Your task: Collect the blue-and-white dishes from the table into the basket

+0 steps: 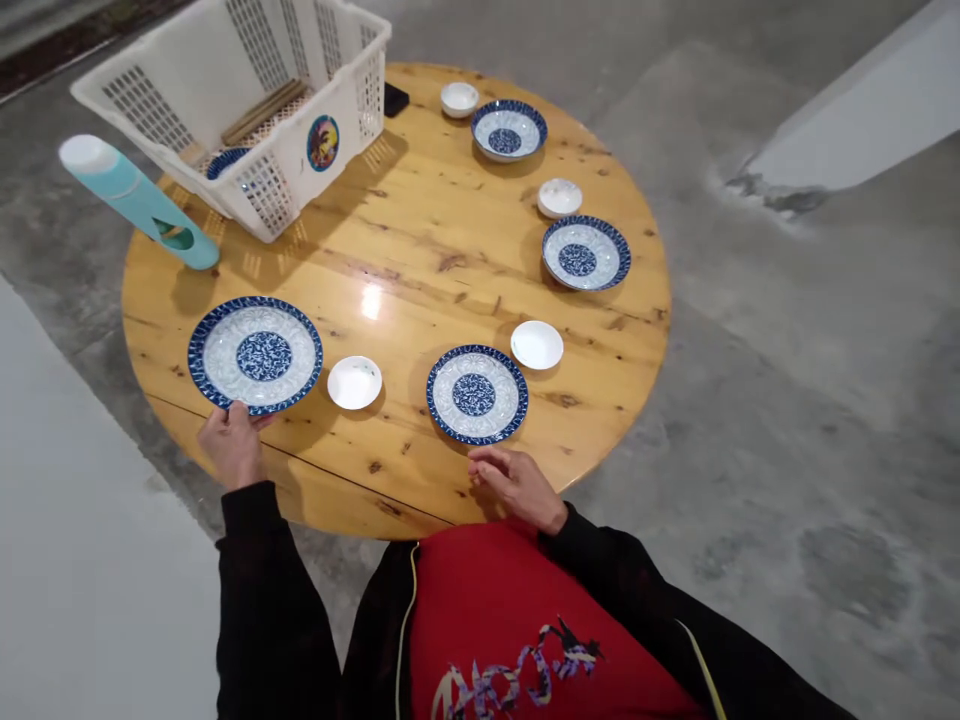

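My left hand (234, 445) grips the near rim of a blue-and-white plate (264, 355), thumb on top and fingers beneath. This plate looks held just above the table on the left. Just right of it sits a small white bowl (355, 383). My right hand (516, 487) rests by the table's near edge with its fingers curled. A second blue-and-white plate (477, 394) lies just beyond those fingers; whether they touch it or hold anything I cannot make out. Another small white bowl (537, 345) stands at that plate's upper right.
On the round wooden table (420, 240) a white plastic basket (225, 120) holds chopsticks and dishes. A turquoise spray can (142, 205) stands left of it. Patterned plates (586, 254) (509, 130) and small bowls (559, 198) (459, 99) line the right side. A black phone (395, 99) lies behind the basket.
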Action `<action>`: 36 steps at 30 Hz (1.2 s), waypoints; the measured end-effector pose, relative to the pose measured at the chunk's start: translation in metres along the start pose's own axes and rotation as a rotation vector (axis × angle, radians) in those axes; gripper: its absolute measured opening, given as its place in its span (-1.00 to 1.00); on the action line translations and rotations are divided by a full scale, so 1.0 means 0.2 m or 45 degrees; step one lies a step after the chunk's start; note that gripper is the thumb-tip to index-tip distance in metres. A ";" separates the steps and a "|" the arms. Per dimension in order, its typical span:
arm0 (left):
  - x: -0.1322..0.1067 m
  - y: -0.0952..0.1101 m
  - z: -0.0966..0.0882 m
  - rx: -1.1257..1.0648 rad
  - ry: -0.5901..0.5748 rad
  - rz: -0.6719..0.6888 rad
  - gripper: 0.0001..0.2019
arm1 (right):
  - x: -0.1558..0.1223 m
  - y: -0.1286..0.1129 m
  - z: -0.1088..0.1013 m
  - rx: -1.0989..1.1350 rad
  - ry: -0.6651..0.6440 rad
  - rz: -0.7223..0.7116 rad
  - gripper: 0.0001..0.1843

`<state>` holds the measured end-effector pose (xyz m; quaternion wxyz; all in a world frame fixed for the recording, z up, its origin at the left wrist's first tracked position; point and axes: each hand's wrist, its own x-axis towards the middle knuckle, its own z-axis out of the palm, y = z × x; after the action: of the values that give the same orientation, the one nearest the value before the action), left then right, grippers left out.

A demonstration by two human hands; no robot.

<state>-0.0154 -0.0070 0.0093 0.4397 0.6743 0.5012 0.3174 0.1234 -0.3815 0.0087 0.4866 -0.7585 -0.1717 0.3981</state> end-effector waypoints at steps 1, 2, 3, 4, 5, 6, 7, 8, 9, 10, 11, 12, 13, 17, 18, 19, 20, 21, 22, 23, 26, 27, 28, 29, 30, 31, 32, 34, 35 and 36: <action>-0.05 0.06 -0.01 -0.015 0.038 -0.002 -0.87 | 0.01 -0.02 -0.02 0.052 0.042 -0.017 -0.64; -0.11 0.12 0.00 -0.034 0.028 -0.013 -0.86 | 0.03 -0.04 -0.05 0.095 0.088 -0.043 -0.64; -0.18 0.18 0.02 -0.062 -0.020 -0.020 -0.82 | 0.05 -0.06 -0.07 0.128 0.134 -0.075 -0.63; -0.26 0.24 0.05 -0.063 -0.077 -0.029 -0.80 | 0.07 -0.09 -0.10 0.152 0.177 -0.110 -0.63; -0.33 0.29 0.09 -0.058 -0.174 -0.046 -0.79 | 0.10 -0.11 -0.12 0.169 0.214 -0.142 -0.63; -0.41 0.33 0.14 -0.066 -0.279 -0.079 -0.79 | 0.12 -0.13 -0.14 0.182 0.245 -0.168 -0.61; -0.48 0.35 0.19 -0.080 -0.373 -0.120 -0.78 | 0.14 -0.14 -0.17 0.189 0.269 -0.186 -0.59; -0.55 0.37 0.25 -0.079 -0.466 -0.153 -0.79 | 0.15 -0.16 -0.19 0.185 0.287 -0.197 -0.57; -0.61 0.38 0.32 -0.076 -0.523 -0.169 -0.79 | 0.17 -0.16 -0.22 0.168 0.307 -0.204 -0.54; -0.67 0.37 0.38 -0.075 -0.585 -0.179 -0.79 | 0.18 -0.16 -0.24 0.131 0.335 -0.208 -0.53; -0.71 0.36 0.44 -0.077 -0.653 -0.184 -0.78 | 0.19 -0.15 -0.27 0.077 0.371 -0.213 -0.53; -0.76 0.35 0.49 -0.079 -0.712 -0.184 -0.77 | 0.19 -0.14 -0.30 0.012 0.413 -0.217 -0.53; -0.79 0.34 0.54 -0.074 -0.768 -0.185 -0.76 | 0.19 -0.12 -0.33 -0.057 0.451 -0.220 -0.55; -0.89 0.31 0.66 0.026 -0.919 -0.191 -0.76 | 0.19 -0.01 -0.43 -0.270 0.529 -0.192 -0.62; -0.90 0.31 0.68 0.080 -0.941 -0.175 -0.76 | 0.19 0.02 -0.46 -0.308 0.533 -0.174 -0.64; -0.91 0.31 0.69 0.150 -0.955 -0.146 -0.76 | 0.19 0.05 -0.48 -0.343 0.532 -0.155 -0.65; -0.91 0.32 0.70 0.229 -0.966 -0.107 -0.75 | 0.19 0.08 -0.49 -0.379 0.527 -0.139 -0.66; -0.91 0.33 0.71 0.311 -0.977 -0.069 -0.73 | 0.20 0.10 -0.51 -0.417 0.516 -0.127 -0.66; -0.91 0.34 0.72 0.389 -0.987 -0.039 -0.71 | 0.20 0.12 -0.52 -0.457 0.504 -0.119 -0.66; -0.90 0.35 0.73 0.462 -0.999 -0.018 -0.69 | 0.21 0.13 -0.53 -0.499 0.492 -0.114 -0.67; -0.87 0.37 0.75 0.632 -1.025 -0.007 -0.68 | 0.24 0.16 -0.55 -0.615 0.454 -0.119 -0.67; -0.86 0.38 0.75 0.676 -1.025 -0.007 -0.68 | 0.26 0.16 -0.55 -0.646 0.441 -0.126 -0.66; -0.85 0.38 0.75 0.717 -1.021 -0.005 -0.68 | 0.27 0.16 -0.55 -0.675 0.426 -0.134 -0.66; -0.84 0.38 0.75 0.755 -1.015 -0.004 -0.69 | 0.28 0.15 -0.54 -0.700 0.413 -0.139 -0.65; -0.83 0.38 0.75 0.794 -1.010 -0.003 -0.69 | 0.30 0.15 -0.54 -0.724 0.401 -0.143 -0.63; -0.82 0.38 0.74 0.836 -1.003 0.000 -0.69 | 0.31 0.15 -0.53 -0.747 0.391 -0.143 -0.61; -0.81 0.38 0.74 0.883 -0.997 0.004 -0.69 | 0.32 0.15 -0.53 -0.769 0.381 -0.141 -0.59; -0.80 0.38 0.74 0.980 -0.989 0.009 -0.68 | 0.34 0.15 -0.52 -0.808 0.362 -0.131 -0.54; -0.79 0.37 0.74 1.025 -0.985 0.012 -0.67 | 0.35 0.15 -0.51 -0.825 0.356 -0.124 -0.52; -0.79 0.37 0.74 1.064 -0.982 0.013 -0.66 | 0.35 0.15 -0.51 -0.841 0.354 -0.117 -0.51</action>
<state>0.0967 -0.2070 0.0180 0.2852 0.8606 0.3840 -0.1748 0.2419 -0.4111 -0.0263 0.2514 -0.9132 -0.2571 0.1919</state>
